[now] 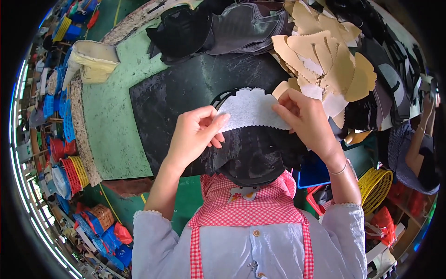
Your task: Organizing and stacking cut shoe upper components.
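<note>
You've got the white scalloped piece [253, 109] stretched between both hands, right around the middle of the frame. Your left hand [197, 130] is pinching its left end, thumb on the front face; some fingertips go behind it, so I can't see exactly where they press. Your right hand [306, 114] has the other end, thumb and index at the corner, with the rest of the fingers curled and partly covered by the hand itself.

There's a dark edge [222, 97] peeking out behind the upper left of the white piece. Can't tell if you're gripping that too or if it just sits behind.

Below center, black pieces [253, 165] pile up against your checked apron [251, 209], and the white piece covers their upper part, so no idea how many there are. The big black sheet [186, 83] under your hands is partly blocked by your arms. Tan pieces [334, 60] overlap in a messy heap at upper right, lots of them half buried. The yellow basket [377, 188] at lower right is partly hidden by your sleeve. Another person [413, 153] at the right edge is cut off and warped by the lens.
</note>
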`<state>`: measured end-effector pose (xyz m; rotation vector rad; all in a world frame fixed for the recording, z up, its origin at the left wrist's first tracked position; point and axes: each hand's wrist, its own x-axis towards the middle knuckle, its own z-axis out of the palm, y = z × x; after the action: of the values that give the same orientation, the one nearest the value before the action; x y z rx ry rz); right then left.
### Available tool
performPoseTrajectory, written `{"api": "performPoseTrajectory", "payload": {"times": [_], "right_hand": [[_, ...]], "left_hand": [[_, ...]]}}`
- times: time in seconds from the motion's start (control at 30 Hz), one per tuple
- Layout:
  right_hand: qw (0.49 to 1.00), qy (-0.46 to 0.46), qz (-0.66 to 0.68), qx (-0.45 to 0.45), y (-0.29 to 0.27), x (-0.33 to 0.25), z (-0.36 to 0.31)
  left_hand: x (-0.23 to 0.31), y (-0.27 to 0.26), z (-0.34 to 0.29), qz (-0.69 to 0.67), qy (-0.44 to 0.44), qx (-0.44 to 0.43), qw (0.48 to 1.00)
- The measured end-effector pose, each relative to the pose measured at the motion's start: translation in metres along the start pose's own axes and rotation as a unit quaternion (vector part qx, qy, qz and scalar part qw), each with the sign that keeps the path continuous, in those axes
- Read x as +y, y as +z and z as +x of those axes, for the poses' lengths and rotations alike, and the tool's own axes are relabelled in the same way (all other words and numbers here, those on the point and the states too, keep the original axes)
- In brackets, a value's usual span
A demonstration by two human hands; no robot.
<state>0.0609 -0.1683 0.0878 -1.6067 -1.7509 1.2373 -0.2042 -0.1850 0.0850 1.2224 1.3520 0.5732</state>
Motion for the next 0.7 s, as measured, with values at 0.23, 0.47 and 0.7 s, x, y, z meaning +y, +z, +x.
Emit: {"api": "performPoseTrajectory", "payload": {"times": [0.23, 0.47, 0.7], "right_hand": [[0.989, -0.030, -0.125, -0.067, -0.003, -0.003, 0.020], [0.895, -0.022, -0.438, -0.081, -0.016, -0.015, 0.032], [0.969, -0.116, -0.215, -0.046, -0.016, -0.018, 0.015]], "left_hand": [[-0.006, -0.003, 0.006, 0.118, 0.001, -0.007, 0.993], [0.009, -0.062, 0.097, 0.336, 0.249, 0.177, 0.891], [-0.025, -0.084, 0.180, 0.521, 0.262, 0.349, 0.733]]}}
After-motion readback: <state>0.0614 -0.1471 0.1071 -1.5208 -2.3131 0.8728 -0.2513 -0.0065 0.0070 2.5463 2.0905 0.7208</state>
